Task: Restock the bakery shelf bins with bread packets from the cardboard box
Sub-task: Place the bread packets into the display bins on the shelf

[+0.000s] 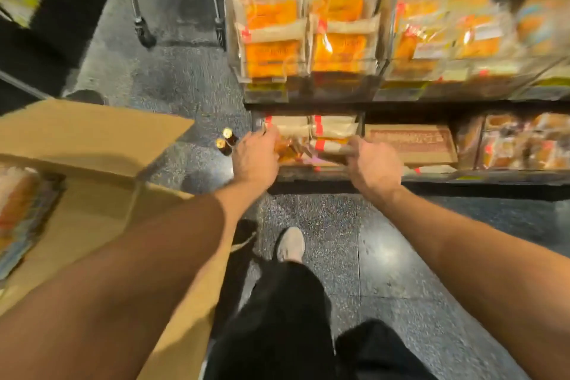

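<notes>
Forearms reach forward. Left hand (256, 154) and right hand (371, 163) both curl round bread packets (296, 148) at lower shelf bin (308, 171). Upper bins (308, 40) look full. Cardboard box (92, 163) beside, packets remaining inside; restock partway.

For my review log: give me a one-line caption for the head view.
Both hands, left hand and right hand, reach into a lower shelf bin of bread packets, an open cardboard box beside them.

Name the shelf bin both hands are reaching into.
The lower-left bin: left hand and right hand are at its front; the upper bins are untouched.
</notes>
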Available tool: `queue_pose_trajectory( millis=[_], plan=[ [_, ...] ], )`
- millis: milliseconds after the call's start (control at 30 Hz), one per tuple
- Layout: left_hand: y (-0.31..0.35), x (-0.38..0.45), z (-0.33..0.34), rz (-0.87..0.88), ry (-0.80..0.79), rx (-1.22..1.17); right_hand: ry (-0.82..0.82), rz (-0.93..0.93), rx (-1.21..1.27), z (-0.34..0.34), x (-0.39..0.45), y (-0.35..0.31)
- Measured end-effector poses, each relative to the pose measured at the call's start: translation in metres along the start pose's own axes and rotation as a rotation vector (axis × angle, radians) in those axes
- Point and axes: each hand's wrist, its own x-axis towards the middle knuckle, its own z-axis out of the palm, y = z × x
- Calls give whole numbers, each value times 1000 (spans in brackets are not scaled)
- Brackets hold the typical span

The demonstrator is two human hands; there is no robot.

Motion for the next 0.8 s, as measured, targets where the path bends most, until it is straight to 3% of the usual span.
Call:
queue_pose_trajectory(
  millis=[200,367,533,667,800],
  plan=[
    [-15,57,91,83,-33,79,-82,-45,-22,87,69,19],
    [-31,79,139,134,-77,63,-79,-75,-185,122,92,26],
    [-36,90,155,200,-81,49,-61,-39,-304,133,105,21],
    [-39,82,158,254,-25,102,44,-21,-331,141,96,15],
    [-42,76,161,272,-10,120,-17,-74,-313,145,94,14]
  ],
)
